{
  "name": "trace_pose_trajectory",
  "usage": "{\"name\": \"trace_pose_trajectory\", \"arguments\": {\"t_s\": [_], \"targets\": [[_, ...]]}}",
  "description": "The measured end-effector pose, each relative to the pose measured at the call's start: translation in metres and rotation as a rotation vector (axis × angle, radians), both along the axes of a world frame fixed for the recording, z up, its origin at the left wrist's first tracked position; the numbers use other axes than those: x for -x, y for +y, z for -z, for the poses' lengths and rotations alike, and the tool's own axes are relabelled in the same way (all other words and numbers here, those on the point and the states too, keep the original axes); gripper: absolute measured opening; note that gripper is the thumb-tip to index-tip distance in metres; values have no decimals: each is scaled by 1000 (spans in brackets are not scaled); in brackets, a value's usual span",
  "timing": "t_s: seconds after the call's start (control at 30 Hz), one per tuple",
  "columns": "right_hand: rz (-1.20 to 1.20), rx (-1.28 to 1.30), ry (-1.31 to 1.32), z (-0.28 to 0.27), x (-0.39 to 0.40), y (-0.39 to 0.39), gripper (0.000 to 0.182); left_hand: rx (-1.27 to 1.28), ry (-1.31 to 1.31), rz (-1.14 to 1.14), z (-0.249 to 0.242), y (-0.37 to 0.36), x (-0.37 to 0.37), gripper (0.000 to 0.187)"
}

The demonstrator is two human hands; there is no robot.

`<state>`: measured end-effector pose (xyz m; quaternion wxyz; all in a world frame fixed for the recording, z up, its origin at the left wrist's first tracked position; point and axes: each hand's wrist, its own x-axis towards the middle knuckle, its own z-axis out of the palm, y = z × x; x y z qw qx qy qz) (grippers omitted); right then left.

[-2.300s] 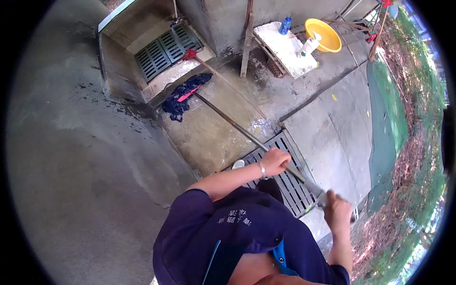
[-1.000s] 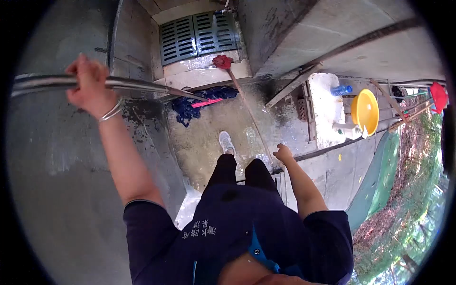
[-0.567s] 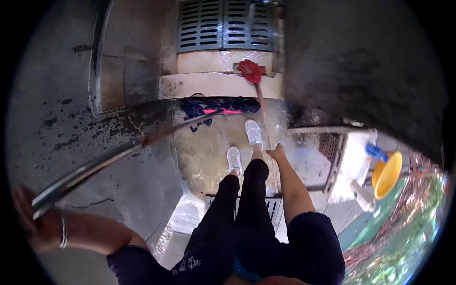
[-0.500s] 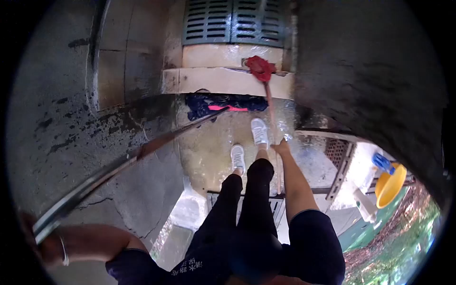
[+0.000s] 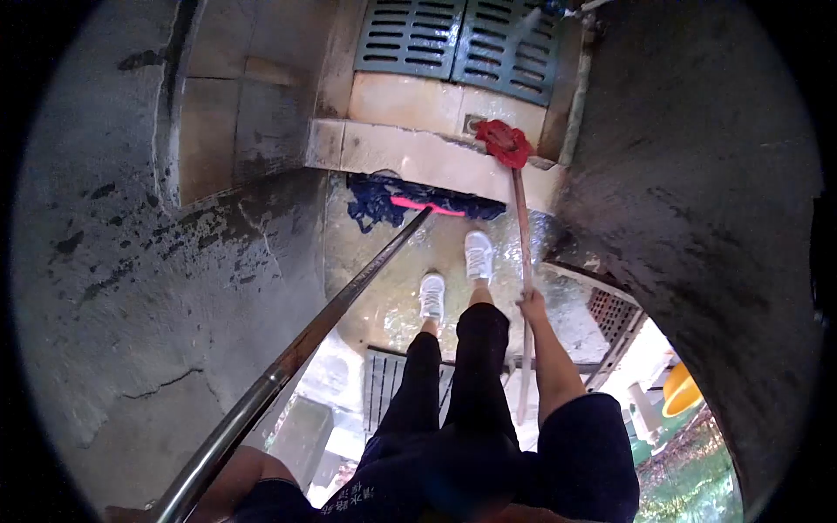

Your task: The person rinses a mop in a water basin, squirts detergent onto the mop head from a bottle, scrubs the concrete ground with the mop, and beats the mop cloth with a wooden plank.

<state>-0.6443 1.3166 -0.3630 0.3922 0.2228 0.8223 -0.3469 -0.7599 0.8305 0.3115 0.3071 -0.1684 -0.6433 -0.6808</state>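
Observation:
My right hand (image 5: 533, 305) grips a wooden stick (image 5: 522, 231) with a red cloth head (image 5: 505, 144) at its upper end, against the pale ledge. At the lower left edge my left hand (image 5: 131, 513), dark and mostly cut off, is closed round a metal pole (image 5: 323, 324). That pole slants up to a pink mop bar (image 5: 433, 207) with a soaked dark blue cloth (image 5: 375, 202) under it. The cloth lies on the wet floor along the foot of the ledge, in front of my white shoes.
Beyond the pale ledge (image 5: 410, 148) are green slotted panels (image 5: 458, 48). Stained grey walls rise on the left (image 5: 174, 296) and right (image 5: 697, 131). At the lower right are a perforated panel (image 5: 612, 314) and a yellow basin (image 5: 681, 390). A slatted grate (image 5: 384, 383) lies behind my feet.
The camera view has shifted. My right hand, the stick and the red head appear farther right. The metal pole's near end has moved down and right, and my left hand has dropped towards the bottom edge.

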Motion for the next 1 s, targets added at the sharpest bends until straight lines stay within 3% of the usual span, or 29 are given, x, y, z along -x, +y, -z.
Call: {"name": "trace_pose_trajectory", "arguments": {"t_s": [0.03, 0.1, 0.17, 0.27, 0.3, 0.33, 0.4, 0.6, 0.7, 0.8, 0.93, 1.0], "targets": [[-230, -124, 209, -24, -18, 25, 35, -2, 24, -15, 1, 1, 2, 23], [-193, -334, 69, -119, -4, 41, 31, -27, 18, -18, -3, -4, -2, 23], [-232, -449, 106, -204, 30, 36, 30, -107, 22, -11, -3, -5, -1, 25], [-402, -475, 236, -297, 112, 4, 31, -155, 13, -185, -10, -43, -47, 25], [-448, -485, 250, -320, 141, -14, 26, -188, 186, -94, 3, -11, 8, 25], [-493, -494, 261, -334, 163, -29, 21, -194, 196, -100, -2, -14, 0, 25], [-626, -518, 395, -337, 196, -46, 20, -212, 18, -232, -9, -22, -17, 23], [-935, -574, 488, -388, 303, -142, 13, -189, 58, -318, -7, -22, -20, 29], [-1103, -623, 494, -377, 360, -176, 14, -237, 96, -83, -6, -30, -23, 28], [-1316, -659, 440, -347, 402, -195, 16, -189, 149, -151, -4, -19, -16, 26], [-1390, -670, 262, -292, 414, -199, 21, -196, 195, -106, 1, -19, -24, 30], [-1640, -963, 385, -275, 396, -188, 27, -199, 169, -42, 2, -17, -27, 29]]}}
